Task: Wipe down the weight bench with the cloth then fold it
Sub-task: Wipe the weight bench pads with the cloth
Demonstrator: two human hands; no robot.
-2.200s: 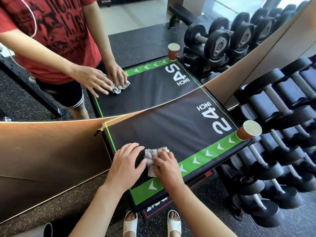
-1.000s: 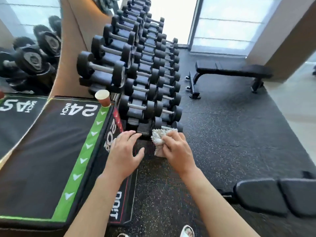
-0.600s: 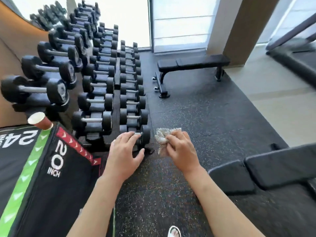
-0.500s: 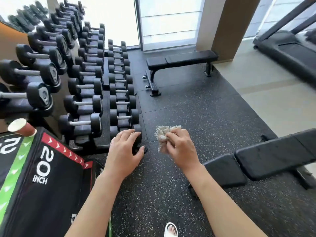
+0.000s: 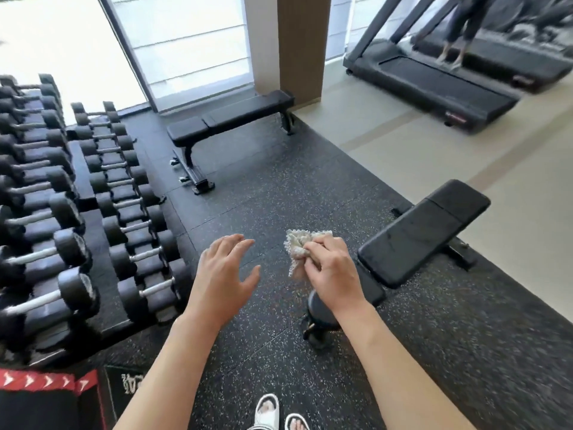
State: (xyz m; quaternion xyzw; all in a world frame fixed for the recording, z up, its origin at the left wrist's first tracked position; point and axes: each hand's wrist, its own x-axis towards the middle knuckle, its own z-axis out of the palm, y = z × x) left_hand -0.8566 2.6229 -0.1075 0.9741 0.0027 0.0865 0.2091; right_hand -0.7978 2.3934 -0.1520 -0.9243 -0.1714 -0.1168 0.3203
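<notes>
Right hand [image 5: 333,271] clutches the cloth [image 5: 299,248]; left hand [image 5: 221,274] is loose, empty. Bench [image 5: 418,234] at two o'clock, dumbbells [image 5: 77,212] at nine.

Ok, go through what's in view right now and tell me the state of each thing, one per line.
Cloth: crumpled, unfolded, held in the air.
Right hand: grips the cloth.
Left hand: fingers spread, holds nothing.
Near bench: backrest tilted up, untouched.
Far bench: flat, unoccupied.
Dumbbells: racked in rows.
Treadmill: a person stands on it.
</notes>
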